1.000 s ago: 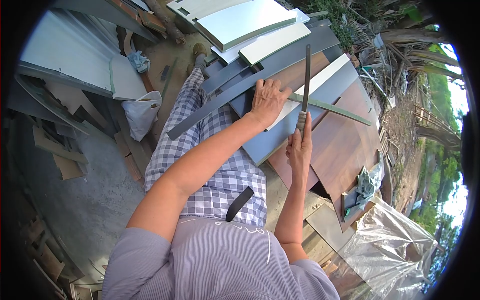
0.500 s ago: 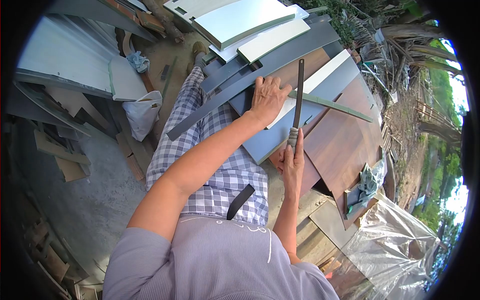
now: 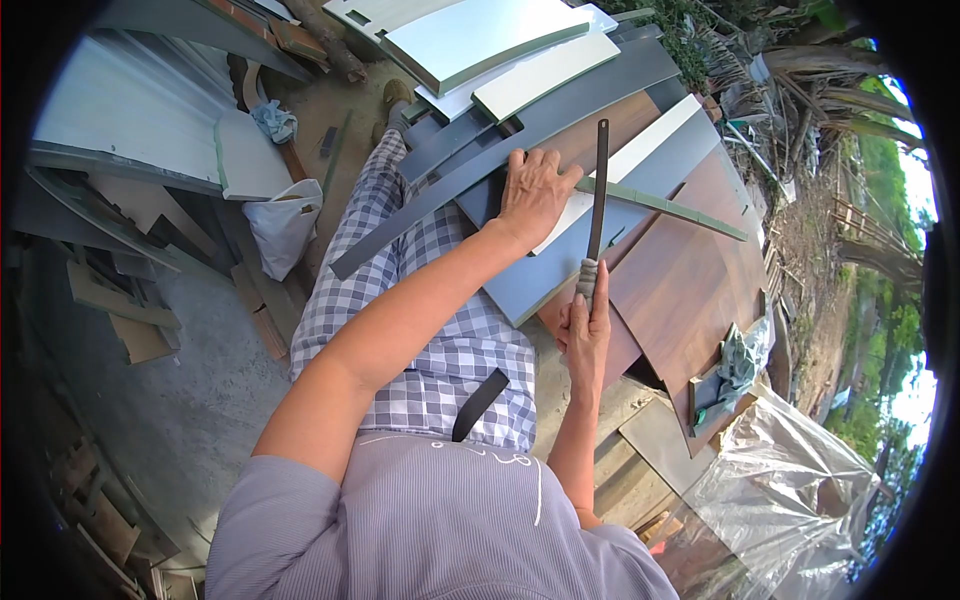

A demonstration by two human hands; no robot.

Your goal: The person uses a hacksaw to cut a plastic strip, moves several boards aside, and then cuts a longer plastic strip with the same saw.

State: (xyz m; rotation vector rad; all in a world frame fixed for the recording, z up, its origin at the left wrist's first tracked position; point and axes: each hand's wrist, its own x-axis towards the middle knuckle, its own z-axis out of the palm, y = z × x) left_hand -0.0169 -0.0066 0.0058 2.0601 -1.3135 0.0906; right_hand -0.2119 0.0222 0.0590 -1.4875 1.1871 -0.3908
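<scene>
My right hand (image 3: 585, 325) is closed around the wrapped grey handle (image 3: 587, 277) of a narrow saw blade (image 3: 599, 200), index finger stretched along the handle. The dark blade points away from me and crosses over a thin green-edged strip (image 3: 665, 207), just right of my left hand (image 3: 538, 195). That hand is closed over the near end of the strip, knuckles up, its fingertips hidden. Beneath both lies a stack of boards, among them a blue-grey board (image 3: 535, 275) and a white strip (image 3: 640, 140). A long dark grey strip (image 3: 400, 222) reaches from under my left hand across my checked trousers.
White panels (image 3: 490, 40) lie at the far end of the stack, brown wood-grain boards (image 3: 690, 270) to its right. A white bag (image 3: 285, 230) and leaning offcuts stand on the left. Clear plastic sheeting (image 3: 780, 480) covers the lower right. My shoe (image 3: 397, 95) is beside the stack.
My right hand and the saw blade have shifted very slightly toward me. My left hand stays in the same place on the strip.
</scene>
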